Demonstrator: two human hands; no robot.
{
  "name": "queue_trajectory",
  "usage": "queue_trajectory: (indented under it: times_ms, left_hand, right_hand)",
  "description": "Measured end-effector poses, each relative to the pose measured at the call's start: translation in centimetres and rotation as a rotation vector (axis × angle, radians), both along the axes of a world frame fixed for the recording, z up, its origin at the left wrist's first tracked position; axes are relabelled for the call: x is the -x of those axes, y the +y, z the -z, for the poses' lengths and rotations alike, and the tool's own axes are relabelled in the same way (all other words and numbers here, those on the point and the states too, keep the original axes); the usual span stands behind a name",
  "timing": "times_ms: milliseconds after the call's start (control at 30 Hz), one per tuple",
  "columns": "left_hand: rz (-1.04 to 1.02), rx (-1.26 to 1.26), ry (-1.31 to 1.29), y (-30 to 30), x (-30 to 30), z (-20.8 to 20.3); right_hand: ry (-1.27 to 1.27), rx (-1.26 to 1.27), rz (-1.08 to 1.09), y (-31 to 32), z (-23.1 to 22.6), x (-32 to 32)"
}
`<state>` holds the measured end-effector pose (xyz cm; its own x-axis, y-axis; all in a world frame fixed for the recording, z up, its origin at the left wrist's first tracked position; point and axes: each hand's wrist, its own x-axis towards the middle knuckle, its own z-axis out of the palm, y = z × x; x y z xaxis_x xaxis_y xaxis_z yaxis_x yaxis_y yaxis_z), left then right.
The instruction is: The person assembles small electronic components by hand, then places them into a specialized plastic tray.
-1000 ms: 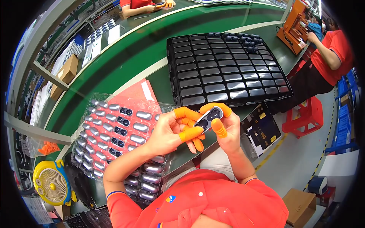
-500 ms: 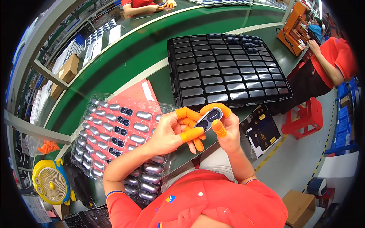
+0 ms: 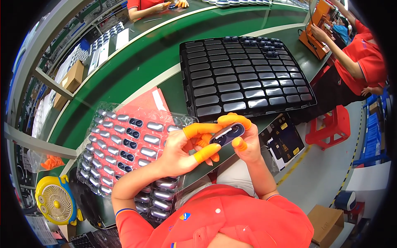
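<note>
Between my two hands is an earbud case (image 3: 228, 135), a small oval dark-blue shell with two rounded hollows and a silvery edge. My left hand (image 3: 182, 151) pinches its left end between thumb and fingers. The fingers of my right hand (image 3: 249, 142) curl around its far right side, with the thumb bent close to its near edge. Orange finger cots cover several fingertips on both hands. Left of my hands lies a clear plastic blister tray (image 3: 142, 132) filled with rows of silver case shells (image 3: 155, 127) and one row of dark-blue ones (image 3: 132, 133).
Beyond my hands sits a large black compartment tray (image 3: 248, 74), with several dark pieces (image 3: 271, 48) at its far right. A green conveyor belt (image 3: 136, 72) runs behind. A yellow fan (image 3: 56, 202) stands left. At right are a red stool (image 3: 331, 128) and a co-worker (image 3: 357, 62).
The earbud case has turned in my hands, its hollows now at a flatter slant. My right thumb has come off its face. The co-worker at right has raised an arm toward the orange machine.
</note>
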<state>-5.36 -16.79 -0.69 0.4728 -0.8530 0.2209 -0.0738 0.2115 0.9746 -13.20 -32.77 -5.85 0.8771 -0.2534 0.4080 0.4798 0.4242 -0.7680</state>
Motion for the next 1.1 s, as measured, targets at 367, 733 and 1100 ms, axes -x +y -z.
queue_trajectory:
  times_ms: [367, 733, 1100]
  left_hand:
    - [0.024, -0.067, 0.057, -0.2, -0.1, 0.0]
    - [-0.246, -0.089, -0.59, -0.3, -0.9, -0.4]
    - [-0.873, -0.753, -0.565, 14.2, -0.4, -2.0]
  right_hand:
    - [0.041, -0.045, 0.008, 0.0, 0.3, 0.0]
    - [0.115, 0.023, 0.078, 1.2, -0.1, -0.6]
    - [0.195, 0.401, 0.239, -0.4, 1.5, -0.2]
